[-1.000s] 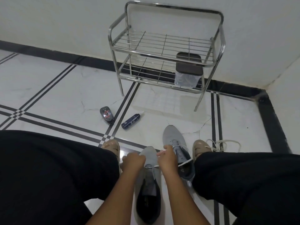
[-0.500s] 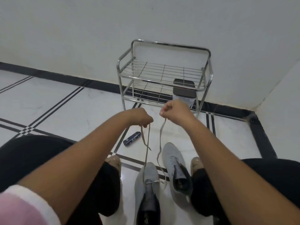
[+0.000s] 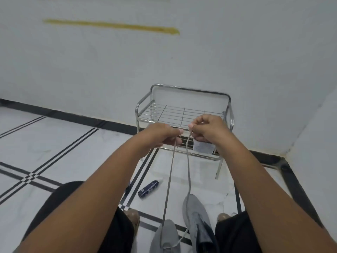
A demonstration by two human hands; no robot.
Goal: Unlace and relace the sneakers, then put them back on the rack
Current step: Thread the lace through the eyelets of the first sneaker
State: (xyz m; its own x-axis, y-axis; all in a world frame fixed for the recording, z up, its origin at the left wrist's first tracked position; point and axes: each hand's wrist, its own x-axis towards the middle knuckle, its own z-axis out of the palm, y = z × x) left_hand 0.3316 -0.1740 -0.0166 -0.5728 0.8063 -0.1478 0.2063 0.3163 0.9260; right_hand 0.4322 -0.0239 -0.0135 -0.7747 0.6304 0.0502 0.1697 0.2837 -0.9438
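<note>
Sneaker lace [image 3: 168, 183], grey, taut, pinched by left hand [image 3: 164, 135] and right hand [image 3: 207, 127].

Plain white plastered walls [image 3: 109, 70] meet in a corner at the right, one bearing a long yellowish horizontal smear [image 3: 111, 26]. The glossy white marble-look floor [image 3: 54, 143] carries thin black inlaid double stripes [image 3: 32, 177] and a black border band [image 3: 73, 117] along the walls.
</note>
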